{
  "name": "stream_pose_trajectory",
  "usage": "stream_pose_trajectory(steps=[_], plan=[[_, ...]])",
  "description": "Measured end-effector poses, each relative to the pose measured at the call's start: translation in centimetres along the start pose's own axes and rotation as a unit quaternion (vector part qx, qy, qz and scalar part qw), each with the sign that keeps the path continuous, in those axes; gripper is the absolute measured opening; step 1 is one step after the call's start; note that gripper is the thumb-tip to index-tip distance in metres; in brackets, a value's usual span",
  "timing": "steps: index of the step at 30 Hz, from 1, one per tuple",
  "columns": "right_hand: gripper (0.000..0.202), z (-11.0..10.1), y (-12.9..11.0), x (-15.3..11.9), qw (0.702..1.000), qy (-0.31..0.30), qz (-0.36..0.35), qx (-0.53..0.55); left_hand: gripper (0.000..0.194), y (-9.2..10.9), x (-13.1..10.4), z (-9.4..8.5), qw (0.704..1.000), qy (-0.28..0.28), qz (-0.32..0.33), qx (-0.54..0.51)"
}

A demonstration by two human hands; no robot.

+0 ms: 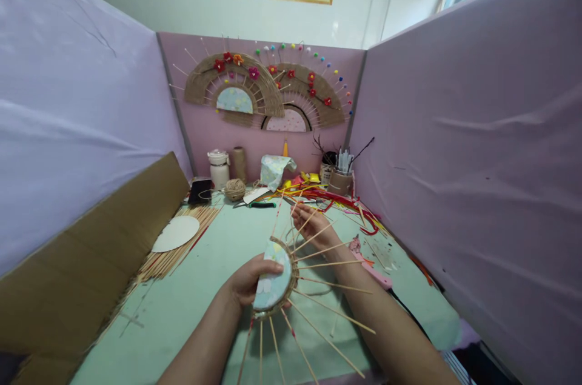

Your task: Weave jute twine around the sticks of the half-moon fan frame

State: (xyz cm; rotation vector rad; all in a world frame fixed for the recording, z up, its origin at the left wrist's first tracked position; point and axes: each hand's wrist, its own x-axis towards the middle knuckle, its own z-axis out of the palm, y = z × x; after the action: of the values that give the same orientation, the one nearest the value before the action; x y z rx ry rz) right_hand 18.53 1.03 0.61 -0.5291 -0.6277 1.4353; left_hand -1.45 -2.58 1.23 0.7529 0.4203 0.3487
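My left hand (252, 279) is closed around a half-round fan frame (274, 282), thumb on its pale blue floral face. Brown twine wraps the curved rim, and thin wooden sticks (334, 265) fan out from it, a few marked red. Beyond the upper sticks, my right hand (313, 226) has its fingers pinched together on what looks like a strand of twine; the sticks partly cover it. A loose pale loop of cord lies on the table behind the frame.
Pliers (262, 205), a twine ball (235, 190) and a white jar (219, 170) stand toward the back. Loose sticks and a white oval (176, 234) lie left, beside cardboard (91, 257). A pink glue gun (373, 273) with a cord is at right. Finished fans (234, 79) hang on the back panel.
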Motion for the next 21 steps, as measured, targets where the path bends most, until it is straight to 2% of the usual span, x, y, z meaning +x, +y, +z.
stream_pose_trajectory(steps=[4,9,12,17,21], plan=[[0.023,1.1,2.3,-0.9,0.999,-0.016,0.022,-0.032,0.024,-0.6,0.0,0.8,0.999,-0.019,-0.033,0.019],[0.028,1.9,3.9,-1.6,0.994,-0.05,0.069,-0.069,0.029,-1.0,0.2,1.1,0.999,-0.005,-0.028,0.02],[0.026,1.6,3.6,-1.3,0.997,-0.025,0.043,-0.057,0.028,-0.8,0.2,1.2,0.999,-0.01,-0.039,-0.01],[0.023,1.1,2.3,-0.8,0.999,0.006,0.011,-0.036,0.043,-0.4,0.4,1.3,0.997,0.0,-0.053,-0.062],[0.025,1.1,1.5,-0.8,1.0,0.002,0.005,-0.024,0.035,-0.6,0.7,0.9,0.998,0.029,-0.048,-0.031]])
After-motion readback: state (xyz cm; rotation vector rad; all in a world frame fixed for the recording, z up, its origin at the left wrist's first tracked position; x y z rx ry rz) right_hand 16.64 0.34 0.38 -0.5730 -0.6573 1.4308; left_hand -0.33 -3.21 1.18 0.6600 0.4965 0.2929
